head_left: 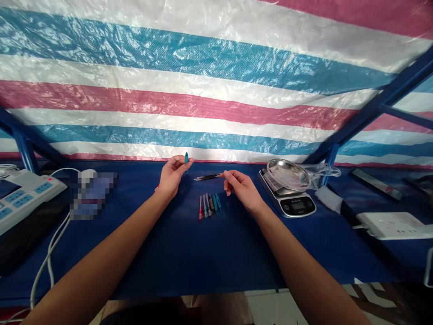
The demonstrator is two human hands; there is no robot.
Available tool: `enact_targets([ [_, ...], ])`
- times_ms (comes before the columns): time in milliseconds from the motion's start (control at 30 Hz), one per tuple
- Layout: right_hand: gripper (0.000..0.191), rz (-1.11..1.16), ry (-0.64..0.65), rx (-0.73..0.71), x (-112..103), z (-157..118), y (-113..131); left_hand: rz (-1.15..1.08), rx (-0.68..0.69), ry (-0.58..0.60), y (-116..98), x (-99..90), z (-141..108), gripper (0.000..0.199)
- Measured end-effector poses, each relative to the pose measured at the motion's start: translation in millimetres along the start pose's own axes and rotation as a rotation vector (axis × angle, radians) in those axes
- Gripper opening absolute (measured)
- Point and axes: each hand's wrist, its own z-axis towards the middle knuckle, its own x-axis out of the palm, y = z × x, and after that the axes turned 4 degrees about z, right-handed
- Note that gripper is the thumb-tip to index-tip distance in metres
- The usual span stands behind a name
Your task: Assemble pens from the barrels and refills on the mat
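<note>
My left hand is closed in a pinch around a small teal pen part with a pointed top, held upright above the table. A thin tip shows just below the fingers. My right hand has its thumb and forefinger together at the right end of several thin dark pen refills, apparently gripping one. The refills lie side by side, roughly level across the table. Between my forearms is a row of pens and pen barrels in red, clear, grey and teal.
A digital scale with a metal pan stands to the right, beside a plastic bag. Farther right are a phone and a white power strip. Another power strip and white cables are at left.
</note>
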Motion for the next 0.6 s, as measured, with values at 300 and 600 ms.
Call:
enact_targets([
  [300,0.046,-0.016,-0.006,-0.005,0,0,0,0.023,0.009,-0.013,-7,-4.6,5,0.033],
  [600,0.045,-0.043,0.005,-0.016,-3,1,-3,0.398,0.12,-0.178,-36,-32.3,16,0.028],
])
